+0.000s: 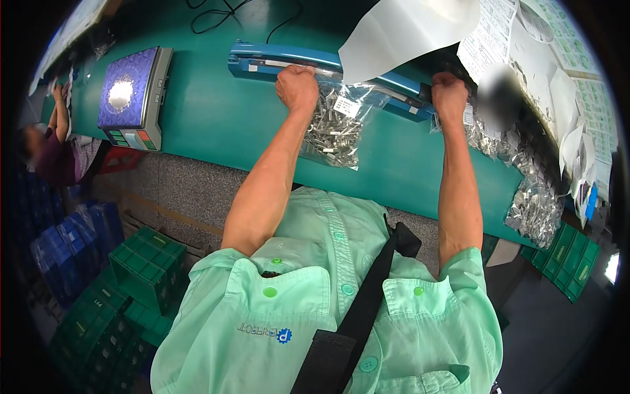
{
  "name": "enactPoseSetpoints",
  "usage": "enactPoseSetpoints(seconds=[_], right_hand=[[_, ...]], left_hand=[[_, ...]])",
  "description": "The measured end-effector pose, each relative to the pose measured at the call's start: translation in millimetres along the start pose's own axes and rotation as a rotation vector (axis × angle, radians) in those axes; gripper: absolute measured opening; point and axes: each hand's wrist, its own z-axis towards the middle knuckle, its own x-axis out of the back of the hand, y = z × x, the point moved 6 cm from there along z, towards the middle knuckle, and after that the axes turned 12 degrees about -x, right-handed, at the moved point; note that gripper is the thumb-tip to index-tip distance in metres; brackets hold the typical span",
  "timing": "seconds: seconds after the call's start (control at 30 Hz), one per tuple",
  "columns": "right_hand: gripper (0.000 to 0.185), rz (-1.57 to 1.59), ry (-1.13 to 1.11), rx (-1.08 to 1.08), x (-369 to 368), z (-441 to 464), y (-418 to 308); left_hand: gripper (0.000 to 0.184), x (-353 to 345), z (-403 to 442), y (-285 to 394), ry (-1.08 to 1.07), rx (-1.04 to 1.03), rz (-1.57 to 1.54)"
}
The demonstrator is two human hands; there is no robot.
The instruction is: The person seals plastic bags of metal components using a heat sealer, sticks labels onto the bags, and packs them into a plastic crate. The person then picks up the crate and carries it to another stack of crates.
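Note:
A long blue bar sealer (289,55) lies across the green bench. My left hand (298,87) is closed on the top edge of a clear plastic bag (333,125), at the sealer's front side. Small metal parts fill the bag, which has a white label and hangs toward me. At the sealer's right end, my right hand (449,97) is closed around its dark handle end. Part of the sealer's middle is hidden under a white sheet (410,33).
A scale (134,95) with a purple top stands left on the green bench (203,105). Several bags of metal parts (535,210) line the right edge beside papers (489,36). A co-worker (62,154) is at far left. Green crates (147,262) stand on the floor.

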Motion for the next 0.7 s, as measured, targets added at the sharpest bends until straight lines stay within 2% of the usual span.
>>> enactPoseSetpoints(seconds=[0.13,0.23,0.33,0.43,0.63,0.7], right_hand=[[0.023,-0.114,0.059,-0.009,-16.6,3.8,1.7],[0.027,-0.127,0.064,-0.023,-21.1,0.6,3.7],[0.031,-0.141,0.058,-0.013,-26.6,2.0,9.8],[0.032,-0.135,0.079,-0.022,-32.8,3.5,15.2],[0.032,-0.114,0.059,-0.023,-35.1,6.0,18.9],[0.032,-0.118,0.058,-0.034,-35.6,4.6,19.7]], left_hand=[[0.014,-3.6,-1.7,-8.2,-0.069,0.097,-0.208],[0.009,-3.2,-1.5,-14.0,-0.098,0.074,-0.291],[0.012,7.9,-13.3,-14.2,-0.131,0.119,-0.412],[0.021,16.5,-21.3,-31.0,-0.233,0.046,-0.287],[0.053,10.1,-39.0,-48.1,-0.504,0.013,-0.462],[0.055,7.0,-40.4,-48.3,-0.551,0.038,-0.437]])
